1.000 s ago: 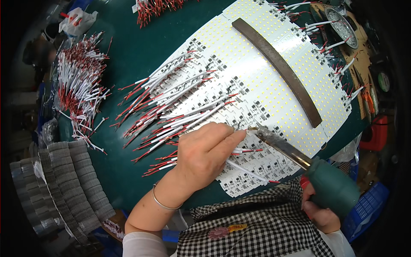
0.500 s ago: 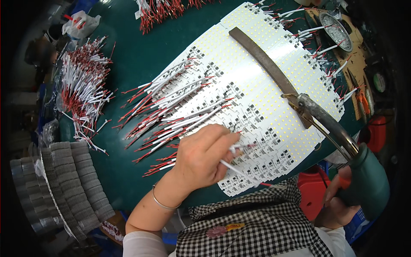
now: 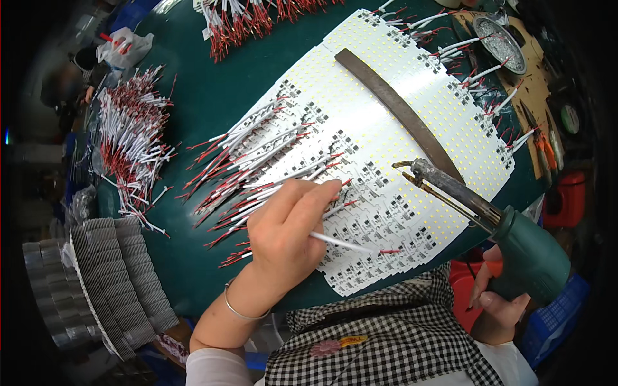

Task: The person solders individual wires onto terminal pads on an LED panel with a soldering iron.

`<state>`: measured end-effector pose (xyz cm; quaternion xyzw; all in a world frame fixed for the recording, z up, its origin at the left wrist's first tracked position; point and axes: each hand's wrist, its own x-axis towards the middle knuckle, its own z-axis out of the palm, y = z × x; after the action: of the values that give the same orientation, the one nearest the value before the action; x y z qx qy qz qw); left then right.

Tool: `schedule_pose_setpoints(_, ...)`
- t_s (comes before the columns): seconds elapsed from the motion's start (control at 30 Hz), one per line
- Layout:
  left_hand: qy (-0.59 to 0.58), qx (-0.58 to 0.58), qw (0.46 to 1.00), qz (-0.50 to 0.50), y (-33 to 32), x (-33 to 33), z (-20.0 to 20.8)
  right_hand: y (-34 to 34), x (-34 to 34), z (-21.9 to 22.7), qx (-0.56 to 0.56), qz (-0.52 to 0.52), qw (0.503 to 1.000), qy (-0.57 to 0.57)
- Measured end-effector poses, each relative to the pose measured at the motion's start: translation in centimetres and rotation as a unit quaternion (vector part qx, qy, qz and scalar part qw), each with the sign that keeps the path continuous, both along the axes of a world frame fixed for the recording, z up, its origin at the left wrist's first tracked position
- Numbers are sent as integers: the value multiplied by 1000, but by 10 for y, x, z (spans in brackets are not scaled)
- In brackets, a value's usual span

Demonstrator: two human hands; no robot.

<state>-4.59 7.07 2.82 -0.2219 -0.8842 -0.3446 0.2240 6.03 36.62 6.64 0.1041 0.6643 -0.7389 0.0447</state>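
Note:
My left hand (image 3: 286, 231) is closed, its fingertips pinching a short wire at the edge of the soldering pads. A loose white wire (image 3: 347, 244) with red ends sticks out of the same hand toward the right. Beneath it lies a large sheet of white LED circuit boards (image 3: 444, 215) dotted with yellow chips. Wires (image 3: 257, 154) with red and white leads lie in rows across its left part. At the lower right my right hand (image 3: 499, 305) is wrapped round the handle of a green soldering gun (image 3: 531, 257). Its metal tip hovers over the boards, apart from my left fingers.
A curved brown bar (image 3: 399, 109) lies across the boards. Heaped wires (image 3: 132, 128) sit at the left, above stacked ribbed grey parts (image 3: 116, 276). At the upper right are a metal dish (image 3: 499, 45) of silvery bits and orange-handled pliers (image 3: 546, 151). More wires (image 3: 248, 26) lie at the back.
The soldering gun has moved left, its tip off the brown bar and nearer my left fingers. My left hand has shifted slightly left and up, with its fingertips now pinched at the pads.

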Motion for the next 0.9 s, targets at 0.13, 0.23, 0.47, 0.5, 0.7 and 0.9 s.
schedule_pose_setpoints(0.13, -44, -11, 998, -32, 2, 3, 3, 4, -1, -5, 1, 47, 998, 28)
schedule_pose_setpoints(0.23, -55, -9, 997, -48, 4, 3, 1, 9, 4, -14, 11, 67, 996, 54)
schedule_pose_setpoints(0.47, -89, -42, 994, -38, 6, 4, -2, 16, 6, -23, 35, 131, 988, 67)
schedule_pose_setpoints(0.5, -91, -42, 994, -38, 5, 4, -2, 15, 4, -24, 34, 143, 985, 91)
schedule_pose_setpoints(0.7, -101, -17, 993, -49, 4, 3, -4, 9, 5, -23, 54, 155, 983, 80)
schedule_pose_setpoints(0.9, -123, -7, 991, -58, 6, 3, -2, 10, 6, -25, 86, 191, 976, 68)
